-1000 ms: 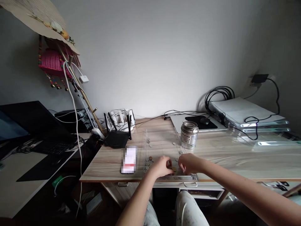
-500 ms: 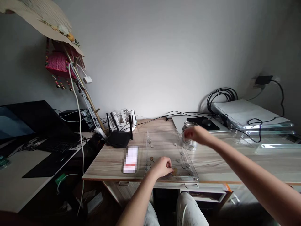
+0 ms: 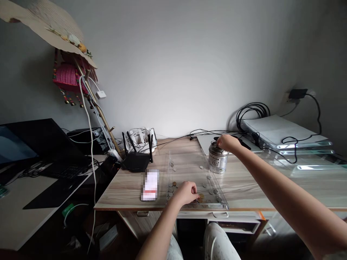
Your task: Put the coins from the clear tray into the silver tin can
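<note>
Low over the near part of a clear plastic tray (image 3: pixel 187 159), my left hand (image 3: pixel 187 193) has its fingers curled together, tips down among the coins. A gold-coloured coin (image 3: pixel 201 197) lies right by those fingertips; whatever they pinch is hidden. Several silver coins (image 3: pixel 211 191) are scattered on the right side of the tray, and a brownish coin (image 3: pixel 174 183) lies with others on the left. My right hand (image 3: pixel 228 143) is at the mouth of a round metal tin (image 3: pixel 217 160), fingers closed and pointing down at its rim. What it holds does not show.
A phone (image 3: pixel 150 185) lies left of the tray, with a black router (image 3: pixel 136 160) behind it. Clear shelves (image 3: pixel 287 131) with a cable stand at the right. The desk's front edge (image 3: pixel 130 208) runs close to my knees.
My right hand has moved slightly down and back to the right, to the tin's opening, uncovering its label. My left hand stays at the same spot over the coins.
</note>
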Available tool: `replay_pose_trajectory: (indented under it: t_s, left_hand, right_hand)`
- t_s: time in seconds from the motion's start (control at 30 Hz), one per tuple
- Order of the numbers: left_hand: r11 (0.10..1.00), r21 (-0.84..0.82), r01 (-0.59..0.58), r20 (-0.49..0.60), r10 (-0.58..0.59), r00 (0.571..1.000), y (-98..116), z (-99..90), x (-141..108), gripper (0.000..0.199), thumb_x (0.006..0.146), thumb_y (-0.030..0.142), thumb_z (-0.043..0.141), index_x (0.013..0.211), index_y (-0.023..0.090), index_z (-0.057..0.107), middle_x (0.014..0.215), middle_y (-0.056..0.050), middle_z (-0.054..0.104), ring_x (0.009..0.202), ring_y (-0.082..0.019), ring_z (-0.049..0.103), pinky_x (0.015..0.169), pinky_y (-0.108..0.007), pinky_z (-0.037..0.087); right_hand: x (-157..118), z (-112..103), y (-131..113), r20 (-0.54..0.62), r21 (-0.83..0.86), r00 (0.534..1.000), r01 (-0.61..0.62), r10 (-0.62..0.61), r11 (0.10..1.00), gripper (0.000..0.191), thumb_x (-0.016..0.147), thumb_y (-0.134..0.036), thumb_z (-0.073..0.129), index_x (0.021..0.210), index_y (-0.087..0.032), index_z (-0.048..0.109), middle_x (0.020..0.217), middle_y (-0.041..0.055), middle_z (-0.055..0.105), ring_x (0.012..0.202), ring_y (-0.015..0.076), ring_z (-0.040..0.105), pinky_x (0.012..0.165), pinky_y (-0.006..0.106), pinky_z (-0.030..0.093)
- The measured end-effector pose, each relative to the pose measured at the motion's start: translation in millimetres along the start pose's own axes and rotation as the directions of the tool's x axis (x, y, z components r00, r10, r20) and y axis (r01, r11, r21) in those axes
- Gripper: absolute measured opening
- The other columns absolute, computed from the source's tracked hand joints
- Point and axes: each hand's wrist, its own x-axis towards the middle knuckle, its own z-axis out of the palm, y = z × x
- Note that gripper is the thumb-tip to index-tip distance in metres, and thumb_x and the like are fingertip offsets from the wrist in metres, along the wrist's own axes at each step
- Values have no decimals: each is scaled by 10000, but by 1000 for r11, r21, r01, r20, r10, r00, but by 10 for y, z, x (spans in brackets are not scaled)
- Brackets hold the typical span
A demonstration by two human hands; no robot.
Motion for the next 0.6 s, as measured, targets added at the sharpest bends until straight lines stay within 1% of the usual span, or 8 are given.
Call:
replay_pose_trajectory:
  t_s: [0.07, 0.17, 0.23, 0.3, 0.33, 0.43, 0.5, 0.6]
  left_hand:
    - [1000, -4, -1, -7, 0, 1000, 2, -4, -5, 175, 686, 255, 675, 824, 150, 658, 781, -18, 649, 639, -102, 518, 567, -199, 354]
    - [1000, 0, 8, -14, -8, 1000, -7, 1, -5, 158, 692, 263, 668, 803, 151, 668, 764, -23, 655, 648, -111, 533, 561, -204, 357]
    - [1000, 13, 22, -10, -22, 1000, -15, 10, 3, 139, 711, 275, 653, 766, 150, 676, 724, -25, 657, 643, -116, 544, 564, -210, 362]
    - [999, 32, 35, -3, -35, 999, -20, 16, 8, 156, 725, 296, 643, 738, 146, 684, 691, -28, 658, 632, -123, 551, 570, -218, 370]
    - [998, 41, 39, -1, -39, 999, -19, 16, 9, 170, 729, 307, 641, 738, 144, 688, 685, -31, 660, 628, -126, 554, 571, -222, 375]
    - [997, 64, 45, -6, -45, 999, -12, 7, 3, 195, 724, 323, 643, 767, 140, 697, 708, -38, 672, 642, -138, 568, 582, -229, 390]
    - [996, 82, 44, -18, -43, 999, -10, 1, -2, 193, 709, 312, 652, 787, 142, 699, 742, -42, 683, 668, -143, 579, 597, -229, 401]
    - [995, 95, 28, -31, -25, 999, -17, 5, 0, 184, 694, 292, 651, 794, 145, 699, 766, -51, 690, 691, -147, 587, 603, -228, 407]
  right_hand:
    - [-53, -14, -19, -55, 2, 998, 39, -39, 999, 247, 752, -199, 532, 910, -204, 722, 945, 86, 695, 849, 206, 624, 661, 259, 441]
    - [-272, -5, -142, -274, -12, 947, 170, -167, 985, 255, 804, -241, 504, 978, -192, 684, 979, 83, 688, 877, 192, 614, 682, 250, 437]
    - [-497, 61, -290, -292, -20, 925, 249, -243, 968, 211, 805, -234, 516, 928, -204, 686, 929, 68, 694, 834, 181, 618, 666, 250, 437]
    - [-734, 200, -445, -111, -17, 934, 341, -341, 940, 127, 760, -195, 579, 801, -213, 698, 814, 51, 696, 739, 175, 624, 628, 259, 440]
    - [-840, 294, -509, 18, -5, 918, 396, -396, 918, 86, 722, -172, 623, 729, -217, 696, 759, 42, 690, 698, 172, 622, 617, 266, 446]
    - [-1054, 609, -604, 309, 46, 814, 504, -492, 863, 157, 552, -109, 753, 536, -218, 640, 634, 24, 649, 687, 183, 626, 665, 300, 484]
    - [-1109, 770, -597, 359, 53, 792, 511, -494, 858, 250, 454, -93, 792, 447, -216, 575, 578, 26, 615, 754, 211, 634, 751, 330, 496]
    - [-1130, 855, -554, 369, 22, 803, 495, -467, 869, 281, 415, -113, 804, 418, -210, 541, 573, 41, 613, 834, 257, 640, 841, 376, 490]
